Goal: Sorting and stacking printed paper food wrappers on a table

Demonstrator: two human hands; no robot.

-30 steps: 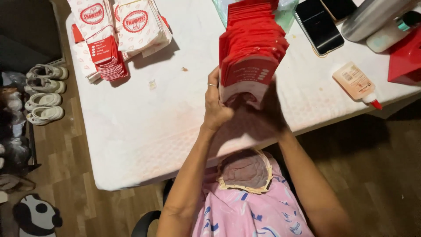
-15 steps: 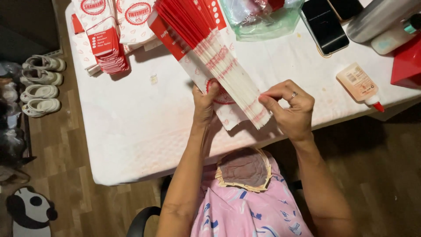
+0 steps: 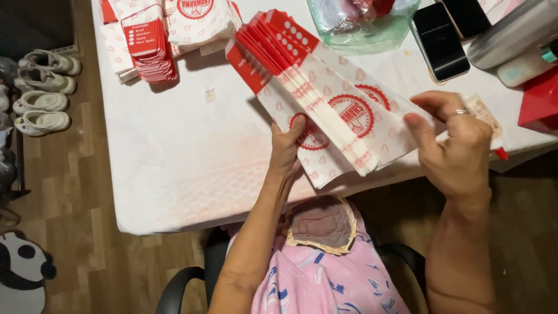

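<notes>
While a pink patterned garment (image 3: 325, 279) fills the bottom centre of the frame, a fanned stack of flat red-and-white printed paper bags (image 3: 325, 110) is gripped at its lower end by the left hand (image 3: 288, 145), over the white cloth-covered table (image 3: 174, 157). To the right, the right hand (image 3: 459, 151), a ring on one finger, is held loosely open just beside the stack, grasping nothing. Farther up, at upper left, more piles of matching paper bags (image 3: 168, 29) are seen; at upper right, a black phone (image 3: 439, 40) lies flat.
</notes>
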